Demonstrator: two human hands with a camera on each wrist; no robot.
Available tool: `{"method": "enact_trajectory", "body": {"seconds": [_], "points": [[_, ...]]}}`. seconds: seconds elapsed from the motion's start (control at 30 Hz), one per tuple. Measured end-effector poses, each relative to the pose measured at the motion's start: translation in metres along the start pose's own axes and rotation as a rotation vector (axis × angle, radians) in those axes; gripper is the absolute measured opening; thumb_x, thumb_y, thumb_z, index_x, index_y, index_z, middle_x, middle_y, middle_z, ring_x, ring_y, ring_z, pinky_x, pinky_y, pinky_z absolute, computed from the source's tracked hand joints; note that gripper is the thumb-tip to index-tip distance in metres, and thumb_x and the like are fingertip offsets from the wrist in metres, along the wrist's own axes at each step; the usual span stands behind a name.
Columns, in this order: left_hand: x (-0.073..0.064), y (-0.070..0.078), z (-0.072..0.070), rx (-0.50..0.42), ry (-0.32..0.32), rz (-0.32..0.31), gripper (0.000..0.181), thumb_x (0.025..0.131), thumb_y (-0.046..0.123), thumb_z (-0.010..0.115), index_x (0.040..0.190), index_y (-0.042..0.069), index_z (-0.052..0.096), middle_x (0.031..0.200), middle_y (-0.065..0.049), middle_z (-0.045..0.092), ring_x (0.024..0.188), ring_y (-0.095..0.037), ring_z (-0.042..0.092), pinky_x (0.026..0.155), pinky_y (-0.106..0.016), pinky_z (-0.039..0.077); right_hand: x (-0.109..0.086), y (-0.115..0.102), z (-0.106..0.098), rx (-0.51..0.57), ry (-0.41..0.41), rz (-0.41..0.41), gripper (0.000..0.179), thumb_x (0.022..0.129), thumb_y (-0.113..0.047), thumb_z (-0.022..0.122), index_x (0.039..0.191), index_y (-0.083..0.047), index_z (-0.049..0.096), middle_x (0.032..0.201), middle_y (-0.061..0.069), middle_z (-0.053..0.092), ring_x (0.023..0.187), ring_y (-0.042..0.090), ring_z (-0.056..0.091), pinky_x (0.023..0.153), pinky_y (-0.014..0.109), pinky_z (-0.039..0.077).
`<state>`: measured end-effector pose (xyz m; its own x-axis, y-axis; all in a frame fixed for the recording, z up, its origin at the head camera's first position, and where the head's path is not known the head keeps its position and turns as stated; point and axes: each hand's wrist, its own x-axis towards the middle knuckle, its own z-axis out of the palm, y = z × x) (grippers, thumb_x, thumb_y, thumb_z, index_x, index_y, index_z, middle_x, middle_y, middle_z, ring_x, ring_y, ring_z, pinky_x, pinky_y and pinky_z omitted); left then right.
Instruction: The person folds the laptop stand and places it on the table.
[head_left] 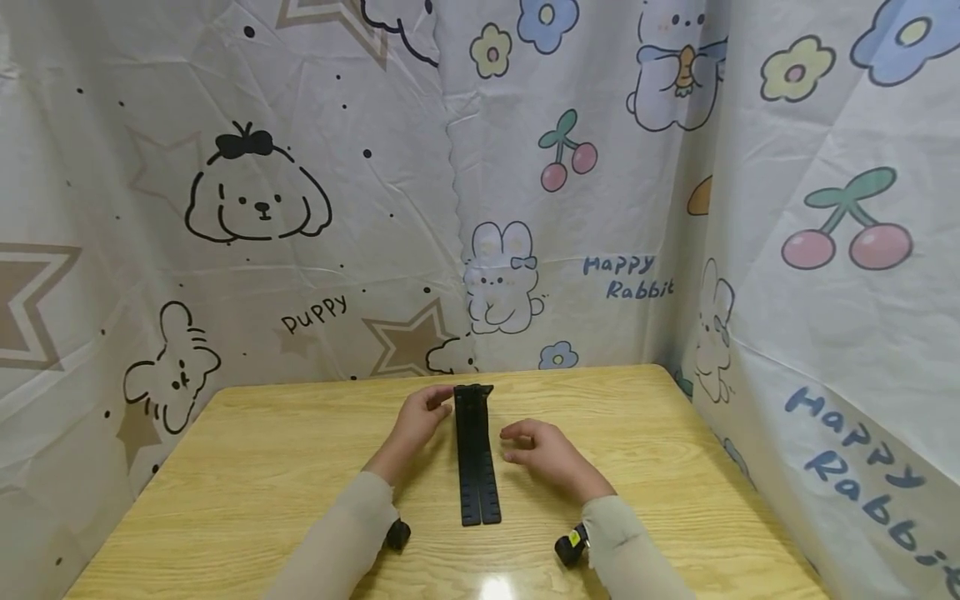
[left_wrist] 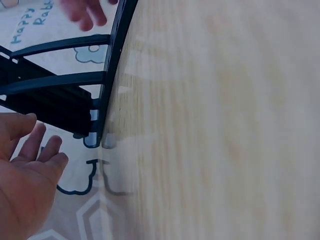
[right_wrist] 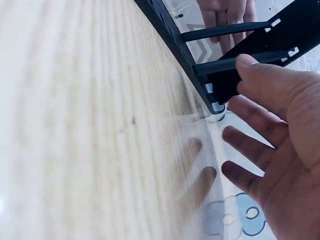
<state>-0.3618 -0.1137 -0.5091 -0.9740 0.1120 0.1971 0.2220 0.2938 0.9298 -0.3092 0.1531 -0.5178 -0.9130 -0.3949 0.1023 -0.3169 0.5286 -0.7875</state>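
Note:
A black folding stand (head_left: pixel 474 454) rests on the table, with a long notched base of two side-by-side strips and a raised back panel. Curved struts (left_wrist: pixel 60 82) join the base to the panel in the left wrist view. My left hand (head_left: pixel 420 421) is beside the stand's upper left, its fingertips right at the edge, fingers relaxed. On the other side, my right hand (head_left: pixel 547 454) hovers with loosely spread fingers and a gap to the stand. In the right wrist view, the right thumb (right_wrist: pixel 260 75) overlaps one strut.
The light wooden table (head_left: pixel 300 467) reaches back to a hanging printed cloth (head_left: pixel 390 192), which also runs along the right side. A small black device (head_left: pixel 572 546) is worn at the right wrist, another (head_left: pixel 398 534) at the left.

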Motion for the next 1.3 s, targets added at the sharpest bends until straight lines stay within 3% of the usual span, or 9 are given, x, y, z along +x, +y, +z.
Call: {"method": "enact_trajectory", "body": {"seconds": [0.13, 0.3, 0.6, 0.83, 1.1, 1.3], "points": [[-0.008, 0.002, -0.005, 0.051, 0.003, 0.011, 0.035, 0.097, -0.003, 0.064, 0.132, -0.001, 0.064, 0.133, -0.018, 0.066, 0.126, -0.035, 0.06, 0.108, -0.049, 0.048, 0.009, 0.002, -0.001, 0.003, 0.06, 0.002, 0.031, 0.095, -0.021, 0.075, 0.124, -0.013, 0.072, 0.133, 0.0, 0.066, 0.134, 0.03, 0.055, 0.112, 0.052, 0.045], [-0.019, 0.007, -0.009, 0.095, 0.004, -0.02, 0.031, 0.097, 0.002, 0.066, 0.128, -0.002, 0.065, 0.129, -0.017, 0.067, 0.123, -0.035, 0.06, 0.107, -0.052, 0.048, 0.02, 0.002, -0.002, 0.025, 0.09, 0.026, 0.03, 0.095, -0.02, 0.076, 0.124, -0.012, 0.073, 0.133, 0.001, 0.065, 0.136, 0.03, 0.053, 0.114, 0.053, 0.042], [-0.03, 0.014, -0.009, 0.165, -0.1, -0.017, 0.028, 0.097, 0.013, 0.071, 0.124, 0.005, 0.07, 0.135, -0.013, 0.066, 0.134, -0.038, 0.054, 0.115, -0.056, 0.041, 0.038, -0.002, -0.003, 0.065, 0.096, 0.059, 0.028, 0.094, -0.019, 0.077, 0.121, -0.017, 0.074, 0.133, -0.002, 0.065, 0.137, 0.027, 0.052, 0.117, 0.055, 0.037], [-0.031, 0.007, -0.008, 0.146, -0.129, -0.018, 0.023, 0.095, 0.008, 0.072, 0.117, 0.004, 0.072, 0.133, -0.015, 0.067, 0.134, -0.039, 0.054, 0.114, -0.059, 0.04, 0.049, -0.002, 0.004, 0.064, 0.08, 0.051, 0.023, 0.091, -0.016, 0.079, 0.114, -0.02, 0.076, 0.13, -0.001, 0.067, 0.133, 0.024, 0.054, 0.117, 0.053, 0.037], [-0.025, 0.004, -0.005, 0.156, -0.15, -0.051, 0.019, 0.091, 0.01, 0.077, 0.11, 0.01, 0.075, 0.145, -0.017, 0.059, 0.142, -0.04, 0.046, 0.118, -0.06, 0.034, 0.055, 0.001, 0.009, 0.07, 0.083, 0.017, 0.014, 0.087, -0.015, 0.082, 0.097, -0.022, 0.076, 0.132, 0.0, 0.066, 0.136, 0.027, 0.053, 0.12, 0.053, 0.033], [-0.022, 0.004, -0.005, 0.175, -0.155, -0.042, 0.016, 0.089, 0.011, 0.079, 0.104, 0.01, 0.075, 0.148, -0.018, 0.056, 0.143, -0.042, 0.044, 0.118, -0.06, 0.034, 0.059, -0.001, 0.013, 0.055, 0.083, -0.012, 0.011, 0.086, -0.014, 0.083, 0.089, -0.017, 0.073, 0.137, 0.005, 0.065, 0.138, 0.031, 0.051, 0.119, 0.054, 0.034]]}}
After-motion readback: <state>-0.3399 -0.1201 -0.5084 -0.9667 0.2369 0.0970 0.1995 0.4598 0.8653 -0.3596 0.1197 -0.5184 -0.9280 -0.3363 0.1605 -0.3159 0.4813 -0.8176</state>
